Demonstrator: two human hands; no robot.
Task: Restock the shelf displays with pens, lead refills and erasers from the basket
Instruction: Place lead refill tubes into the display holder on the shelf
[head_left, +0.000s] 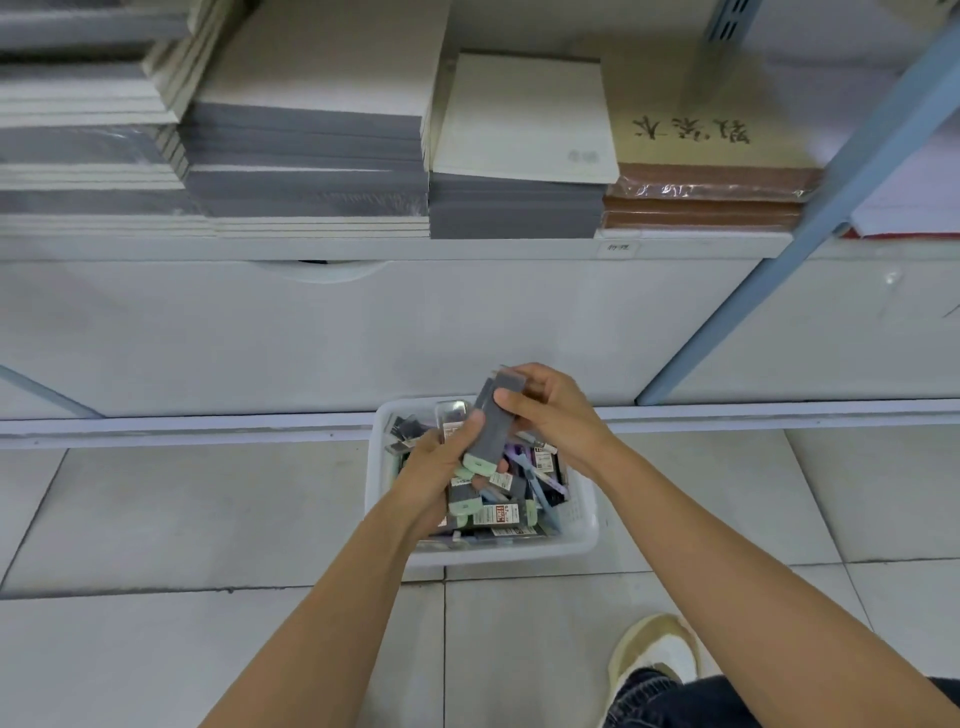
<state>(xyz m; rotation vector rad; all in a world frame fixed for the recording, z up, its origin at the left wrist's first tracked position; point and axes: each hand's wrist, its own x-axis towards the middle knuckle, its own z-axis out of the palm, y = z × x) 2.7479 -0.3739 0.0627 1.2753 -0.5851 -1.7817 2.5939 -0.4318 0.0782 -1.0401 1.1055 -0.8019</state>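
A white plastic basket (582, 540) stands on the tiled floor in front of the shelf unit, filled with several small stationery packs, lead refill cases and pens. Above it, both hands hold a bundle of flat grey packs with pale green ends (488, 431). My left hand (441, 467) grips the lower part of the bundle from the left. At the bundle's top end, my right hand (550, 410) pinches it with thumb and fingers. The backs of the packs are hidden by my fingers.
The shelf (363, 248) above carries stacks of grey and cream notebooks (311, 156) and brown wrapped books (711, 192). A blue shelf upright (810, 228) slants down on the right. My shoe (654, 654) and jeans leg are at the lower right on the floor.
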